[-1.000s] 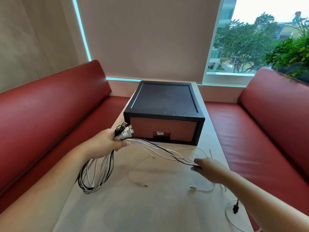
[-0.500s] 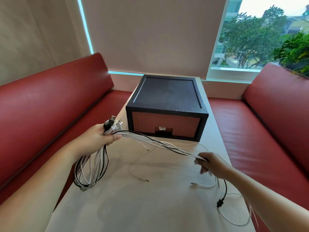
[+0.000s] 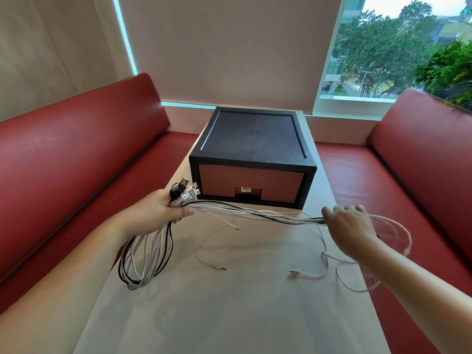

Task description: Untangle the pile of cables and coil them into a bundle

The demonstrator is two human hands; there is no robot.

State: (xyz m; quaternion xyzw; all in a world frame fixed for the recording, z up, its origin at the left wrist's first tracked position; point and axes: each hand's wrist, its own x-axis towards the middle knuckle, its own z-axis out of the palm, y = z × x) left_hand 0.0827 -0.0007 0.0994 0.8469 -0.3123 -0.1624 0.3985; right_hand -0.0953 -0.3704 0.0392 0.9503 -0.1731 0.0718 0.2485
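Note:
My left hand (image 3: 163, 213) grips a bundle of white and black cables (image 3: 145, 256) just below their plugs (image 3: 182, 191), which stick up past my fist. Loops of the bundle hang under that hand, over the table's left edge. From the fist the strands (image 3: 255, 215) stretch rightward above the table into my right hand (image 3: 350, 228), whose fingers curl round them. Past the right hand the cable tails (image 3: 398, 233) swing blurred in an arc. Loose white ends (image 3: 306, 274) and a thin cable (image 3: 212, 261) lie on the table.
A black drawer box with a brick-patterned front (image 3: 251, 185) stands on the beige table (image 3: 229, 315) just beyond the cables. Red benches (image 3: 63, 159) flank the table on both sides. A window with a lowered blind is behind.
My right hand has risen from the table with the strands and moved right, and the tails now whip round behind it. The left hand has stayed in place, gripping the bundle.

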